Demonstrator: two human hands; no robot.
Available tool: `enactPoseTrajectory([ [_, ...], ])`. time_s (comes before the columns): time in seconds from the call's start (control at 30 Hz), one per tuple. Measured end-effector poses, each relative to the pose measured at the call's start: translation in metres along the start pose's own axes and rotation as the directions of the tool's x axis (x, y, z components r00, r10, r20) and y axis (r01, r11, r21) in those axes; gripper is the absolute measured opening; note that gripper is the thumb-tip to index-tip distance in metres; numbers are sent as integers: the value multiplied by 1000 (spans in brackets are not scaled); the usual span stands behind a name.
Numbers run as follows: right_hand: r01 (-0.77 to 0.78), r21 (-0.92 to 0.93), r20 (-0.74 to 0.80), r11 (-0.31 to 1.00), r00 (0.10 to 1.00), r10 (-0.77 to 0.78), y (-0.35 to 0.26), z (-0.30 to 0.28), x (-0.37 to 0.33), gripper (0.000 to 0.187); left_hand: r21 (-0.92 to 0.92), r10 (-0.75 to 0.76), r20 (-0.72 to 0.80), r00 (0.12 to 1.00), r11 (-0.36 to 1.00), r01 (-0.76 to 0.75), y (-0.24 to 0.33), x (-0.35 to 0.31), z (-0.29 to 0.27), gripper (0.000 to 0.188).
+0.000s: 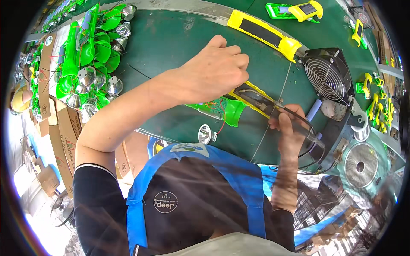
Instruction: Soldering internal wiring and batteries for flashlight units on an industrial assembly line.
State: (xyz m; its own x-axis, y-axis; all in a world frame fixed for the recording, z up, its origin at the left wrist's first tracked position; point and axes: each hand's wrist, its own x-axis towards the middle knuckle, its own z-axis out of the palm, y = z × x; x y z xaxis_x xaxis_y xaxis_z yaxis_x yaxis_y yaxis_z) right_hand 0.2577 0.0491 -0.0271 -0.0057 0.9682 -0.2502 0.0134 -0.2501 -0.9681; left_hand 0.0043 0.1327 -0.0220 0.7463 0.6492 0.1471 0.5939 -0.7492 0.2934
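My left hand (220, 68) is closed in a fist above the left end of a yellow plastic casing half (261, 112); its fingertips and anything in them are hidden. In my right hand (291, 128) is what looks like a soldering iron (262, 102), its metal shaft pointing left over the casing and a black cord trailing from it. Just below lies a green casing half (232, 112) with a circuit board and thin wires. A red wire runs from it to a shiny lamp reflector (205, 134) near the table's front edge.
Many green casings (102, 49) with reflectors are piled at left, beside cardboard boxes (66, 136). Another yellow casing half (262, 33) lies at the back. A black fan (326, 77) stands at right on the green table (171, 42). More yellow and green lamps (305, 10) lie farther off.
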Motion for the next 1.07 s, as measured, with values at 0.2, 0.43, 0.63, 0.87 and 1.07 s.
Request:
enactPoseTrajectory([
  [0.2,0,3,-21,1000,1000,0,-2,1,-1,17,11,15,-10,1000,1000,-15,0,1,0,10],
  [0.43,181,38,-116,983,978,-176,12,-16,-18,22,49,4,67,998,999,-7,3,3,-7,12],
  [0.63,307,162,-189,938,942,-276,30,-2,-20,30,56,23,54,998,998,-26,4,2,-6,10],
  [0.87,428,124,-265,895,884,-386,45,-5,-19,33,5,48,17,999,999,-48,5,5,-10,15],
  [1.07,415,79,-234,907,892,-387,46,-6,-19,37,-6,55,72,996,998,-55,4,7,-13,12],
])
